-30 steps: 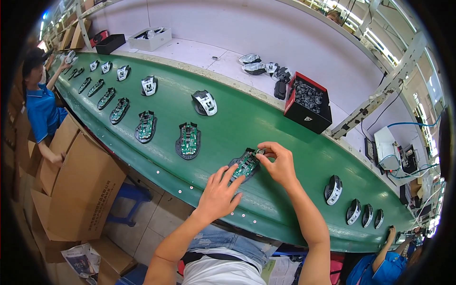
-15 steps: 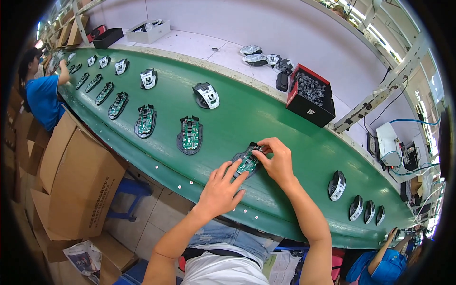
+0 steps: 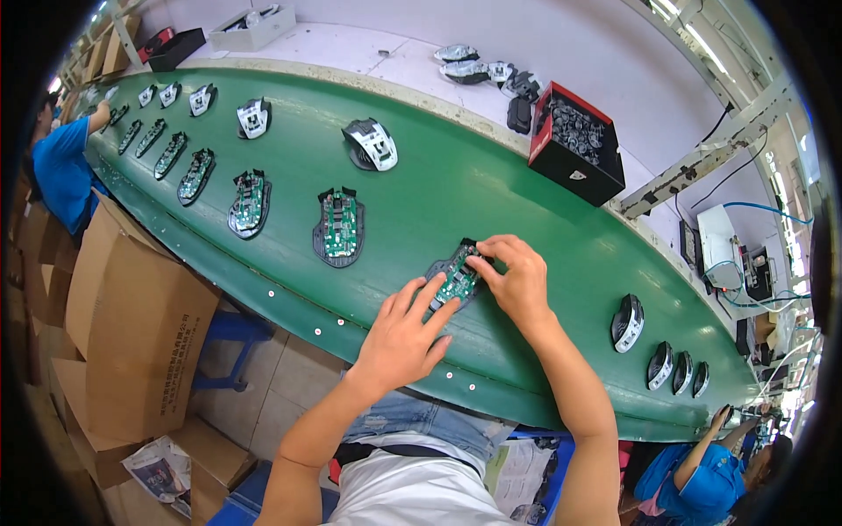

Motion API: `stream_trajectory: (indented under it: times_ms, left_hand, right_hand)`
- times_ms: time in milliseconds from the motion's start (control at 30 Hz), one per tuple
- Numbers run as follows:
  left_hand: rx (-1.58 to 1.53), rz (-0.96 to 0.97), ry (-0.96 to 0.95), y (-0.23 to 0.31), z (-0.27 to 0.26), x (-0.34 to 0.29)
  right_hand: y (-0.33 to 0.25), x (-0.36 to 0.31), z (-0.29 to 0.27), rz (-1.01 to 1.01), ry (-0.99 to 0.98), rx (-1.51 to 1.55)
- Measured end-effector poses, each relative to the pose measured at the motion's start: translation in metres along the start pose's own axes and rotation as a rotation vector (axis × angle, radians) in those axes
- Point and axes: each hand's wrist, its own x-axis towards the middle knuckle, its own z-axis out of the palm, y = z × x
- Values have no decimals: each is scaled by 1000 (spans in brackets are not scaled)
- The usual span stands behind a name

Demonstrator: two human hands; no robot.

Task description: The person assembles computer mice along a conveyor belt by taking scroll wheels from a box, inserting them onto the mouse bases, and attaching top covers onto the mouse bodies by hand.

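Note:
A black computer mouse base with a green circuit board [image 3: 455, 279] lies on the green conveyor belt [image 3: 421, 202] in front of me. My left hand [image 3: 399, 337] has its fingers spread, with the fingertips resting on the board's near end. At the far right end of the same board, my right hand [image 3: 519, 279] is closed in a pinch between thumb and fingers. Whatever sits between those fingertips is hidden. To the left lies another mouse base with its board [image 3: 340, 226], and beyond it a white and black mouse top shell [image 3: 372, 144].
More bases and shells line the belt leftward; several assembled-looking mice [image 3: 627, 323] lie at right. A black and red box [image 3: 575, 145] of small dark parts stands at the far edge. Cardboard boxes [image 3: 140, 342] stand at left. Co-workers sit at left [image 3: 66, 167] and right [image 3: 706, 478].
My view has tilted and shifted slightly, and the belt's bases and shells appear a little farther left and up. Both hands remain on the same mouse base, in nearly the same pose.

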Motion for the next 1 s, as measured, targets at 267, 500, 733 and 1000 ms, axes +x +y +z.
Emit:
stream_trajectory:
  times_ms: [267, 500, 733, 1000]
  left_hand:
    - [-4, 16, -14, -6, -3, -2]
    - [26, 82, -57, -9, -8, -6]
    - [2, 179, -121, -7, -10, -2]
    - [-161, 139, 60, -77, -34, 78]
  right_hand:
    - [6, -8, -2, 50, -90, 28]
    - [-8, -15, -3, 238, -48, 256]
    - [12, -22, -4, 158, -48, 295]
    - [44, -25, -20, 312, 156, 407]
